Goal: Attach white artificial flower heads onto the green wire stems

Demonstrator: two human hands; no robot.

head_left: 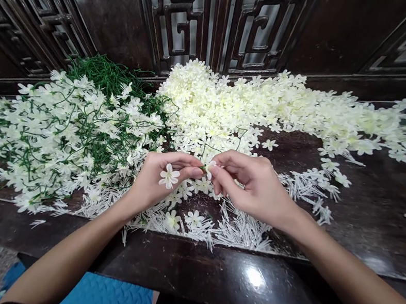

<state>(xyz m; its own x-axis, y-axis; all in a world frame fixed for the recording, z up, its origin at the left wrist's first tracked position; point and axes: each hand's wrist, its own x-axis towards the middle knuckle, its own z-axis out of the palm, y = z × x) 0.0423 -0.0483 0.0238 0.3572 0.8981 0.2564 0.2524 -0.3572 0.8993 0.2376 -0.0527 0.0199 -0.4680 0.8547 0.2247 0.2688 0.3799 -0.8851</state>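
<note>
My left hand (161, 178) is closed in a pinch on a thin green stem with a white artificial flower (169, 176) hanging below its fingers. My right hand (250, 184) pinches a small white blossom (209, 166) right at the left hand's fingertips, so both hands meet over the dark wooden table (371, 223). Under them lie loose white flowers and white plastic stamen pieces (240, 229).
A heap of finished green stems with white flowers (61, 132) covers the table's left. A big pile of loose cream petals (274, 107) stretches across the back to the right. Carved dark wood panels (219, 13) rise behind. A blue mat (102, 299) lies below the front edge.
</note>
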